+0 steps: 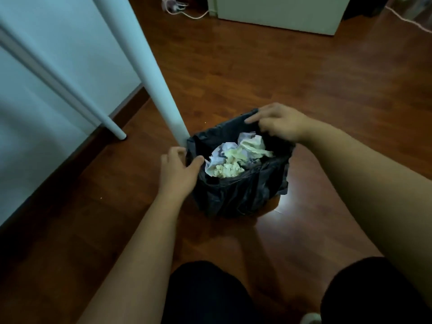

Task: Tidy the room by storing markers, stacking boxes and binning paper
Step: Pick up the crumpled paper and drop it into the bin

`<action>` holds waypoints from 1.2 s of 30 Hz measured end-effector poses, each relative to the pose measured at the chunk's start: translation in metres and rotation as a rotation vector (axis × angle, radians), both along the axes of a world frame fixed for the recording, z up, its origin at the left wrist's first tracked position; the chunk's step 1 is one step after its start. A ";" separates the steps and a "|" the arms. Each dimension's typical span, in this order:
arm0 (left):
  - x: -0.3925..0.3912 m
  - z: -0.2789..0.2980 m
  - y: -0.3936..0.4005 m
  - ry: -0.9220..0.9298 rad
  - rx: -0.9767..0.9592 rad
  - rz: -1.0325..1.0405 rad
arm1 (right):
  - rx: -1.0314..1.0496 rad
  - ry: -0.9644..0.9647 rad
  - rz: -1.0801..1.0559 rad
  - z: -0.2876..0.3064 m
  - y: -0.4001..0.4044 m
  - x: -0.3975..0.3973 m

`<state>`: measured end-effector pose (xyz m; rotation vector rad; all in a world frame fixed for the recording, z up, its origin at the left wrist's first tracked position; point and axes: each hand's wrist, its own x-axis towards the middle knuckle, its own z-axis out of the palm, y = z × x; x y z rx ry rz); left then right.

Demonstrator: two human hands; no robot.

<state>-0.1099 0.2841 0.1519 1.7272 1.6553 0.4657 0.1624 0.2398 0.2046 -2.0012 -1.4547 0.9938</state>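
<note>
Crouching over a small bin (243, 197) lined with a black bag (257, 181), standing on the wooden floor (280, 73) right against a white table leg (149, 66)

Reaching in with both arms: left hand (178, 173) set at the near-left rim, thumb hooked over the edge of the liner and fingers spread round the outside, seeming to pinch the plastic though not closing into a fist; right hand (278, 122) resting on the far-right rim, fingers (253, 116) stretched flat along the bag's top edge, thumb side hidden, so not telling for sure whether gripping or merely pressing

Showing crumpled paper (236, 157) already lying inside the bin, a loose heap of white and pale yellowish wads filling the mouth close to the rim, nothing hanging over the side

Judging the paper-binning part as done or nearly so, no loose paper lying on the visible floor; looking now like steadying or adjusting the liner rather than dropping anything more

Seeing no markers and no boxes anywhere in view, so not telling whether storing and stacking are finished or waiting

Noting a second table leg (58, 80), a pale cabinet (280, 12) and a cord (189, 12) at the far wall, well apart from the bin
</note>
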 end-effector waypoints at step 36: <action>-0.345 0.374 -0.522 -0.447 -0.645 1.033 | -0.518 -0.314 0.930 0.320 -0.268 -0.418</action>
